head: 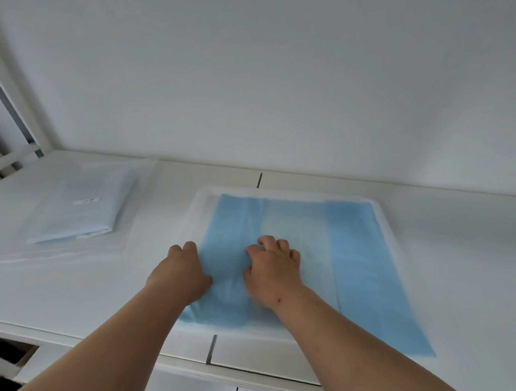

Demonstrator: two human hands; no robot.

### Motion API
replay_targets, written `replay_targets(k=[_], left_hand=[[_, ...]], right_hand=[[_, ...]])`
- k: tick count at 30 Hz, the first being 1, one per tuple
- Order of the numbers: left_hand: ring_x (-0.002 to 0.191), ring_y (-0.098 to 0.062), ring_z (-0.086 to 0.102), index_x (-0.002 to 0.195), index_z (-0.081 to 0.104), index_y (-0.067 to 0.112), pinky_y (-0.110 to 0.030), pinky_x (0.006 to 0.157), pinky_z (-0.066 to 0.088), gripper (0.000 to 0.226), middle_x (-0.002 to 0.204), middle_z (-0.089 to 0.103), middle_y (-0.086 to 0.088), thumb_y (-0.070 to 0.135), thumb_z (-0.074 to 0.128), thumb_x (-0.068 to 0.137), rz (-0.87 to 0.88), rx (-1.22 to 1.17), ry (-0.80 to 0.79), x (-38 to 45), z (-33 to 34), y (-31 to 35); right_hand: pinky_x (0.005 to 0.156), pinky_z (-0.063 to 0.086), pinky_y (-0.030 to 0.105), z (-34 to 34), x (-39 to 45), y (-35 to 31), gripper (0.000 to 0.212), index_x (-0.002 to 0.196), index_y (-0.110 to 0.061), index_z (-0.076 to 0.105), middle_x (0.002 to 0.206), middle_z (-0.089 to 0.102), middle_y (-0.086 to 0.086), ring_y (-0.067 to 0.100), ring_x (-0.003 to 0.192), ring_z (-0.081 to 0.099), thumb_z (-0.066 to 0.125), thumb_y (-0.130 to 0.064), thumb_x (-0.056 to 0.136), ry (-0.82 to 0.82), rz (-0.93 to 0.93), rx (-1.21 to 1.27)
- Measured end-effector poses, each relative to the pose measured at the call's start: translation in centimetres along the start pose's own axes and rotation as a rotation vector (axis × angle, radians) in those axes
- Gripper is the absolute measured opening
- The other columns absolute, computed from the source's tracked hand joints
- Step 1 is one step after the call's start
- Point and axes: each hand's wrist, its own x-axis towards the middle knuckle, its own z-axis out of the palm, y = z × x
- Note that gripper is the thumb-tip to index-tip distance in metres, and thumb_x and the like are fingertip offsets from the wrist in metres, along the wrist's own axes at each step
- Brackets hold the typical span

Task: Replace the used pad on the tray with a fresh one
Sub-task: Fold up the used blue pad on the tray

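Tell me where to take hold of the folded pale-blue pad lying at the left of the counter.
Grip the folded pale-blue pad at its near right corner, coming from the right. Its layered edges show there and it lies flat, clear of the white tray. Both hands are busy on the tray's blue pad.

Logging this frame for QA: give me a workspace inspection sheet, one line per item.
Surface: white counter, seams front and back.
Job's things: blue pad lies on white tray, side panels blue, middle strip paler, near edge overhanging the counter front; folded pads in clear pack at left.
Clutter: nothing seen.
Grippers: left hand and right hand, fingers curled, on the pad's left part.
Cables: nothing seen.
Surroundings: white wall, white frame at left, drawers below.
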Motion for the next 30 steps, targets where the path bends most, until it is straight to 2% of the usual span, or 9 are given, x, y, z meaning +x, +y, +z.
replay_targets(k=[4, 8, 10, 13, 19, 25, 28, 30], left_hand=[[0.091, -0.027, 0.056, 0.119, 0.043, 0.009, -0.034, 0.075, 0.046, 0.054, 0.104, 0.052, -0.008, 0.032, 0.069, 0.077, -0.052, -0.087, -0.003, 0.6, -0.1, -0.3], [0.074, -0.024, 0.058, 0.09, 0.056, 0.008, -0.029, 0.058, 0.039, 0.03, 0.078, 0.059, -0.005, 0.027, 0.069, 0.071, -0.087, -0.202, 0.01, 1.1, 0.0, -0.7], [0.076, -0.024, 0.061, 0.083, 0.061, 0.008, -0.028, 0.057, 0.039, 0.02, 0.078, 0.062, -0.006, 0.024, 0.068, 0.073, -0.071, -0.188, -0.006, 1.2, -0.1, -0.6], [0.078, -0.024, 0.059, 0.086, 0.063, 0.008, -0.029, 0.061, 0.04, 0.017, 0.081, 0.062, -0.006, 0.021, 0.067, 0.077, -0.066, -0.227, 0.032, 1.1, -0.4, -0.1], [0.068, -0.022, 0.05, 0.076, 0.054, 0.012, -0.03, 0.058, 0.038, 0.011, 0.077, 0.057, -0.006, 0.015, 0.065, 0.079, -0.035, -0.474, 0.087, 0.9, -2.1, 1.8], [0.069, -0.02, 0.049, 0.076, 0.052, 0.014, -0.032, 0.061, 0.038, 0.014, 0.076, 0.057, -0.003, 0.019, 0.065, 0.081, 0.119, -0.518, 0.126, -0.2, -3.7, 4.7], [0.066, -0.018, 0.048, 0.079, 0.053, 0.013, -0.031, 0.059, 0.039, 0.015, 0.074, 0.056, -0.001, 0.022, 0.065, 0.082, 0.213, -0.522, 0.123, -1.2, -3.9, 6.8], [0.064, -0.016, 0.046, 0.079, 0.052, 0.014, -0.029, 0.058, 0.038, 0.016, 0.071, 0.053, 0.0, 0.022, 0.065, 0.083, 0.274, -0.513, 0.116, -1.9, -3.8, 8.4]], right_hand=[[0.102, 0.028, 0.04, -0.3, -0.4, 0.1, 0.039, 0.124, -0.018, 0.056, 0.141, 0.038, 0.001, 0.029, 0.125, 0.032, 0.047, -0.019, 0.087, -0.019, -0.051, 0.02], [0.101, 0.031, 0.039, -0.6, -0.7, 0.1, 0.036, 0.122, -0.016, 0.057, 0.134, 0.041, 0.001, 0.028, 0.121, 0.034, 0.048, -0.019, 0.087, -0.044, -0.065, 0.045], [0.101, 0.032, 0.039, -0.7, -0.8, 0.2, 0.036, 0.123, -0.016, 0.058, 0.132, 0.043, 0.001, 0.029, 0.12, 0.035, 0.047, -0.02, 0.088, -0.056, -0.061, 0.055], [0.103, 0.033, 0.039, -0.9, -0.7, 0.6, 0.039, 0.128, -0.019, 0.057, 0.132, 0.044, 0.001, 0.028, 0.122, 0.036, 0.048, -0.021, 0.09, -0.045, -0.046, 0.1], [0.101, 0.041, 0.035, -1.8, 0.0, 0.9, 0.035, 0.127, -0.016, 0.058, 0.129, 0.048, 0.007, 0.026, 0.121, 0.043, 0.049, -0.023, 0.094, -0.005, 0.029, 0.285], [0.086, 0.045, 0.028, -3.3, 0.6, 1.4, 0.025, 0.114, -0.016, 0.064, 0.113, 0.064, 0.005, 0.023, 0.103, 0.062, 0.053, -0.02, 0.091, -0.051, 0.185, 0.617], [0.064, 0.049, 0.03, -4.1, 0.4, 2.0, 0.013, 0.097, -0.016, 0.062, 0.088, 0.064, 0.002, 0.016, 0.069, 0.062, 0.052, -0.02, 0.089, -0.063, 0.288, 0.843], [0.053, 0.045, 0.026, -4.8, 0.2, 2.6, 0.015, 0.094, -0.012, 0.059, 0.081, 0.062, 0.003, 0.013, 0.057, 0.058, 0.051, -0.024, 0.092, -0.071, 0.327, 0.946]])
